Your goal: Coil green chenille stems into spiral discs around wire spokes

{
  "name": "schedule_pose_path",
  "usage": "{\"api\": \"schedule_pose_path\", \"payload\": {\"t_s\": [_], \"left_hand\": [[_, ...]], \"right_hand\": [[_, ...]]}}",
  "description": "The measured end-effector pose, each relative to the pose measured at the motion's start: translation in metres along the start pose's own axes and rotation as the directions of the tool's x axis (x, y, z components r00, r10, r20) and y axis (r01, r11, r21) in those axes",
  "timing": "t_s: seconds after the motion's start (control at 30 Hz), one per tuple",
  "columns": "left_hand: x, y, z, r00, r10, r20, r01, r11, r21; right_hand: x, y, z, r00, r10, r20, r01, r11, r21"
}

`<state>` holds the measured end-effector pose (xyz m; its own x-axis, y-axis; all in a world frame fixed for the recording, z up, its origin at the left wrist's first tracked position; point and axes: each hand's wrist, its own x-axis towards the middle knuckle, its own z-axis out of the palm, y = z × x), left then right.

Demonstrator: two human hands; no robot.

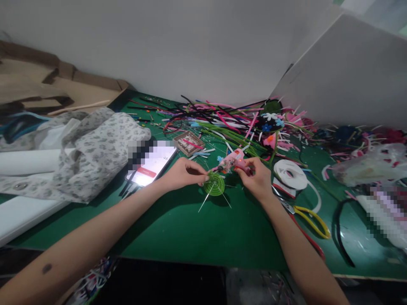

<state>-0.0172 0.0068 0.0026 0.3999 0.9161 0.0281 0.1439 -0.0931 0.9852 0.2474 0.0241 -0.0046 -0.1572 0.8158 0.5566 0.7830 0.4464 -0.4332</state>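
Between thumb and fingers, my left hand (187,173) pinches the upper left edge of a green coiled pipe-cleaner disc (215,184). Thin pale strands stick out from the disc's middle toward me. My right hand (257,176) is closed round a pink glue gun (235,158) with a small orange light on its body. The gun's nozzle end points left, close to the top of the disc; whether it touches cannot be made out. A square patterned tray (188,143) and short pale pipe-cleaner pieces (205,153) lie just beyond my hands.
A lit phone (149,166) lies left, beside a patterned cloth (104,148). Pipe cleaners (219,116) are heaped along the wall. At right are a white ribbon roll (290,174), scissors with yellow and red handles (313,220), a black strip (339,231) and a plastic bag (372,165).
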Motion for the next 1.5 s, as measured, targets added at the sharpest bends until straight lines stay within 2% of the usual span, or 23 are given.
{"api": "schedule_pose_path", "payload": {"t_s": [0.3, 0.47, 0.93, 1.5], "left_hand": [[0.0002, 0.0008, 0.0, 1.0, 0.002, -0.008, -0.002, 1.0, 0.004], [0.0003, -0.0028, 0.0008, 1.0, 0.008, 0.004, -0.008, 1.0, 0.027], [-0.001, -0.0017, 0.0026, 0.998, 0.042, 0.049, -0.045, 0.997, 0.069], [-0.001, 0.0011, 0.002, 1.0, 0.015, -0.008, -0.015, 0.999, 0.043]], "right_hand": [[0.0009, 0.0009, -0.0008, 1.0, -0.013, -0.02, 0.013, 1.0, -0.014], [-0.0006, -0.0004, -0.0001, 1.0, 0.013, -0.019, -0.013, 1.0, 0.012], [-0.0017, -0.0032, 0.0006, 1.0, -0.026, -0.001, 0.026, 1.0, -0.015], [-0.0012, 0.0004, -0.0005, 0.999, -0.035, -0.022, 0.034, 0.999, -0.038]]}}
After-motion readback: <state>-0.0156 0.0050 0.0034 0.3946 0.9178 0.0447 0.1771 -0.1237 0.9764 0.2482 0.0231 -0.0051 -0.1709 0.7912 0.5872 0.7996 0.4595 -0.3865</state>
